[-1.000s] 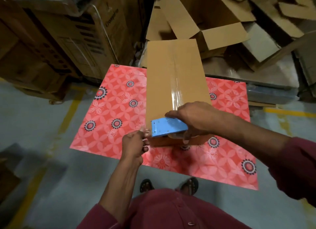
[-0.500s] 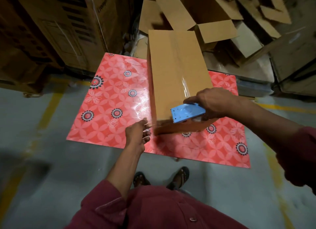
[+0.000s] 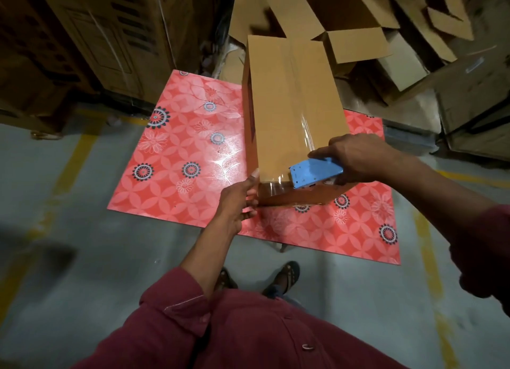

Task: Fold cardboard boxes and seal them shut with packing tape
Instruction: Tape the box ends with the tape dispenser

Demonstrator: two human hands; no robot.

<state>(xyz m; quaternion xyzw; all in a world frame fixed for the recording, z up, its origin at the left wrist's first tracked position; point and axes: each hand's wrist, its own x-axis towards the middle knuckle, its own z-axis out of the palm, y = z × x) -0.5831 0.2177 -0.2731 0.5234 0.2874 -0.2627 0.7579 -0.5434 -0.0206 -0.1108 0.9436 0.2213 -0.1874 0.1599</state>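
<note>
Change: your right hand (image 3: 358, 159) has carried the blue tape dispenser (image 3: 314, 172) past the box's near top edge, so the clear tape strip (image 3: 296, 92) now turns down the near end (seam closed, by the look of it)
Box: one cardboard box (image 3: 278, 112) on the red patterned mat (image 3: 179, 159), at its far edge
Right hand: clenched round the dispenser
Left hand (image 3: 237, 203): fingers extended, steadying the box's near left corner
Count: one dispenser, one mat, several opened cartons (image 3: 356, 43) behind
</note>
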